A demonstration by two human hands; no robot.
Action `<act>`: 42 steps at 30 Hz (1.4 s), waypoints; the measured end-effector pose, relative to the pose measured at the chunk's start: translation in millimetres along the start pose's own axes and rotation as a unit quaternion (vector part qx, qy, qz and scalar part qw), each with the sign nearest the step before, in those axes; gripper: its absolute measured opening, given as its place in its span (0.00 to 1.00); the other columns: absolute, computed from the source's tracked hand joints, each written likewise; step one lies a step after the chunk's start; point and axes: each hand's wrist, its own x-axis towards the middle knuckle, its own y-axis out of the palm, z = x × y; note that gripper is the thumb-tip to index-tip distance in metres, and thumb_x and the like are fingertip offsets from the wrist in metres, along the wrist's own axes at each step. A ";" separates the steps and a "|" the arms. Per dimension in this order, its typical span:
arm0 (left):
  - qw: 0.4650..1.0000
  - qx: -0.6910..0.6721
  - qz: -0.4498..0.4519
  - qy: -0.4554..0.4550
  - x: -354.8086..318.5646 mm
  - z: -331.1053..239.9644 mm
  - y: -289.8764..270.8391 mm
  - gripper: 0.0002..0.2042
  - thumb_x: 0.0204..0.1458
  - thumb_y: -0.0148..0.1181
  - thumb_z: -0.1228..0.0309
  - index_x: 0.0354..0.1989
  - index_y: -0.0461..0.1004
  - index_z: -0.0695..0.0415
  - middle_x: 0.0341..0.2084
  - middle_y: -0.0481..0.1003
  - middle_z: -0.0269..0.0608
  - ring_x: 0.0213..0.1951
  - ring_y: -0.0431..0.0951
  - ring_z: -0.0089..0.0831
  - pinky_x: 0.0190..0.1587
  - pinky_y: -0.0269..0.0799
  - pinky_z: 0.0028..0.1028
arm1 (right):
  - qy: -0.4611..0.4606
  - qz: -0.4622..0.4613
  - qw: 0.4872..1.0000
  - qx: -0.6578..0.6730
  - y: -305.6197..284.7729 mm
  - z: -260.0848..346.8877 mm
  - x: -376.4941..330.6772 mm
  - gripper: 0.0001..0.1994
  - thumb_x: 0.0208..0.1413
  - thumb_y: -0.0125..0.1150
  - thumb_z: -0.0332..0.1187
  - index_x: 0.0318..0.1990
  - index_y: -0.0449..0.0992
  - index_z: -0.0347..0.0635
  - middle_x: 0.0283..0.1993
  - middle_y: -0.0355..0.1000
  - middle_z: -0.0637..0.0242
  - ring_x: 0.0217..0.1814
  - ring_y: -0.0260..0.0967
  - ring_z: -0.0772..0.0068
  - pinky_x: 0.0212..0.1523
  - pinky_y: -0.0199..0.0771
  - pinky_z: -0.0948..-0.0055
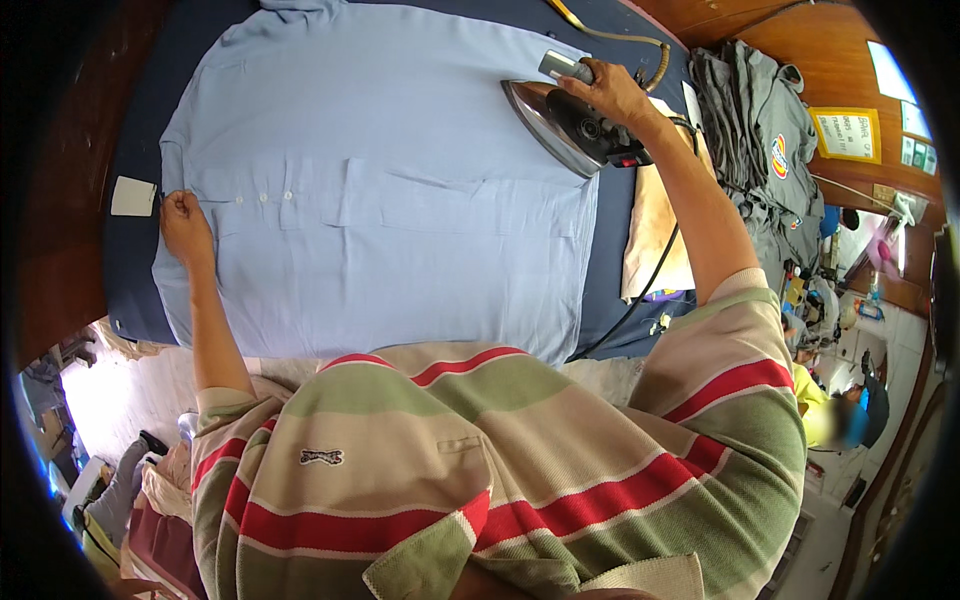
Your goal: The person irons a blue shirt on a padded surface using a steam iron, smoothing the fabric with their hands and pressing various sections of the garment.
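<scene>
We see our striped polo shirt (480,470) nearest. Left hand (183,225) pinches the light blue shirt's (380,190) left edge, fingers closed on the fabric; the shirt lies flat, button placket and pocket up, on the dark blue ironing board (610,300). Right hand (610,90) grips the iron (560,125), tilted up at the shirt's right edge. Grey garments (755,130) piled beyond.

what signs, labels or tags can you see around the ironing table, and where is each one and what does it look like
Yellow-framed sign: on the wooden wall at the far right, rectangular, pale sheet inside.
White sheets: on the same wall above it, plain rectangles.
Round badge: on the grey garments piled right of the board, red, white and blue.
White tag: square, beside the left hand at the blue shirt's edge.
</scene>
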 end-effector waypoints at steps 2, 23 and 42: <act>0.995 0.048 -0.038 0.075 1.7 -2.9 -3.7 0.12 0.49 0.57 0.69 0.40 0.73 0.60 0.36 0.75 0.44 0.37 0.74 0.38 0.41 0.68 0.34 | -0.029 -0.007 0.999 0.032 -0.7 -4.3 1.0 0.31 0.48 0.54 0.59 0.43 0.75 0.34 0.34 0.74 0.46 0.38 0.73 0.48 0.42 0.71 0.62; 0.711 -0.140 0.352 0.593 -277.6 -366.2 56.7 0.33 0.50 0.51 0.48 0.62 0.59 0.52 0.64 0.54 0.41 0.66 0.50 0.37 0.62 0.49 0.42 | -0.169 -0.018 0.985 -0.039 -0.5 -9.2 -7.9 0.28 0.51 0.55 0.58 0.41 0.74 0.36 0.31 0.75 0.49 0.34 0.74 0.52 0.37 0.73 0.64; 0.907 -0.054 0.168 0.382 -122.4 -224.7 27.1 0.09 0.46 0.56 0.73 0.37 0.74 0.49 0.36 0.72 0.27 0.43 0.71 0.27 0.52 0.58 0.42 | -0.200 0.050 0.978 -0.026 13.2 18.7 -37.3 0.28 0.47 0.55 0.59 0.38 0.75 0.39 0.27 0.73 0.49 0.32 0.72 0.48 0.36 0.71 0.58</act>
